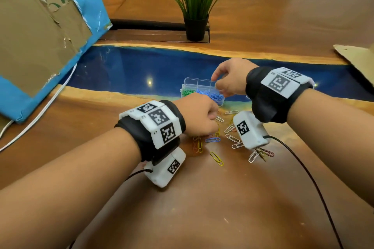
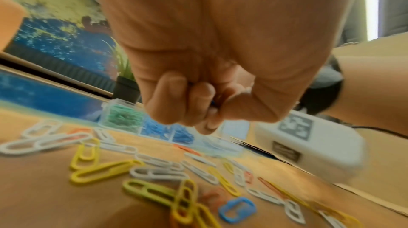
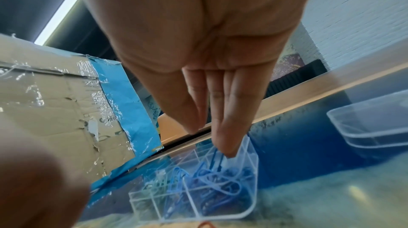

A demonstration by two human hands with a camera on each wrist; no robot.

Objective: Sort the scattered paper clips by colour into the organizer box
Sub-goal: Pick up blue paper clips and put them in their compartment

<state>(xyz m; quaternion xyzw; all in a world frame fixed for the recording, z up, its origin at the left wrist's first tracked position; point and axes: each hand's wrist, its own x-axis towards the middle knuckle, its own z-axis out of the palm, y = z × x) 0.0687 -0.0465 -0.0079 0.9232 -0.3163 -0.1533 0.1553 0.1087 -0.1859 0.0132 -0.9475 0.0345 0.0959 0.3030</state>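
Observation:
The clear organizer box (image 1: 194, 81) stands on the blue resin strip of the table, with green clips in its left cell and blue ones in the cells beside it. My right hand (image 1: 217, 83) hovers over its right end, its fingers (image 3: 223, 141) straight and pointing down into the dark-blue cell (image 3: 220, 184). A dark blue clip (image 3: 217, 161) hangs just under those fingertips; I cannot tell whether it touches them. My left hand (image 1: 202, 117) is curled into a fist low over the scattered clips (image 1: 216, 158), and a bit of blue (image 2: 213, 103) shows between its fingers. White, yellow, orange and blue clips (image 2: 237, 210) lie loose on the wood.
A potted plant (image 1: 195, 6) stands behind the box. A taped cardboard box (image 1: 40, 36) fills the left side and a white cable (image 1: 40, 115) runs past it. A cardboard sheet (image 1: 360, 56) lies at the right and the clear lid (image 3: 375, 127) right of the organizer.

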